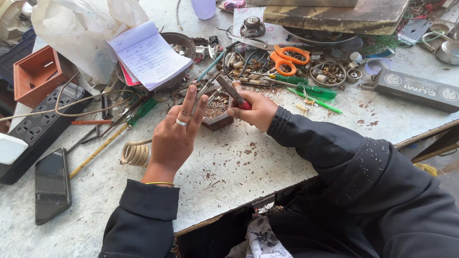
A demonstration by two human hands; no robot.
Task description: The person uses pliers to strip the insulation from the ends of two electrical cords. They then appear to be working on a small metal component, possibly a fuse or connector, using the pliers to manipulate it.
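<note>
My right hand (252, 109) grips red-handled pliers (233, 91), their jaws pointing up and left above a small hexagonal tray (216, 120) of tiny metal bits. My left hand (178, 133), with a ring on one finger, is raised beside the tray with its fingers straight and spread, the fingertips close to the pliers' jaws. Whether something small sits between the fingertips is too fine to tell. Both arms wear black sleeves.
Left lie a black power strip (40, 126), a dark phone (51, 184), a coiled wire (135, 154), screwdrivers (111, 138) and an orange box (36, 74). Behind are an open notebook (148, 55), orange scissors (287, 58), green screwdrivers (315, 91) and a long dark box (415, 90).
</note>
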